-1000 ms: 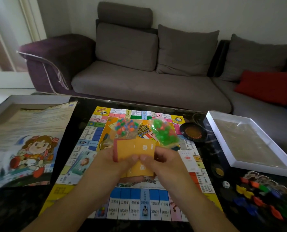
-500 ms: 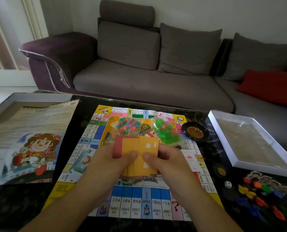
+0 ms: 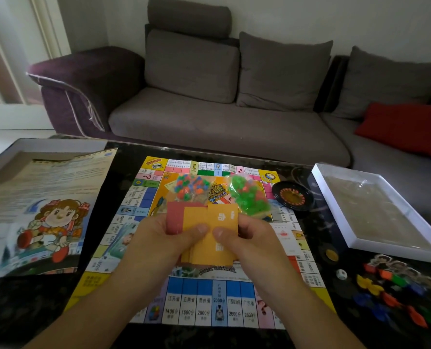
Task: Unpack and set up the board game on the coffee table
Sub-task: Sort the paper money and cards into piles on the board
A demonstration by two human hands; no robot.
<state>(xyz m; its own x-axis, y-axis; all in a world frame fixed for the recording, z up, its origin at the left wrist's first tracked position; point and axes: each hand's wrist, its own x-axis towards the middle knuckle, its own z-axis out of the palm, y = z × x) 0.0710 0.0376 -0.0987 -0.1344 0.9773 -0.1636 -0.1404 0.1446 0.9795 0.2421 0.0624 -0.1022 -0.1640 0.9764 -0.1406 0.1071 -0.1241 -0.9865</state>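
Two hands hold a bunch of cards point(image 3: 210, 233) over the middle of the game board point(image 3: 201, 306), which lies flat on the dark table point(image 3: 20, 311). The left hand point(image 3: 159, 240) and the right hand point(image 3: 249, 240) each curl their fingers round the cards, thumbs pressed on top, with orange cards in front and a red one at the left. Just behind the cards, two little bags of bright pieces point(image 3: 249, 195) sit on the board.

Two bare forearms, no sleeves, left hand point(image 3: 164, 238) and right hand point(image 3: 253, 239) bare, no rings, watch or gloves visible, short nails
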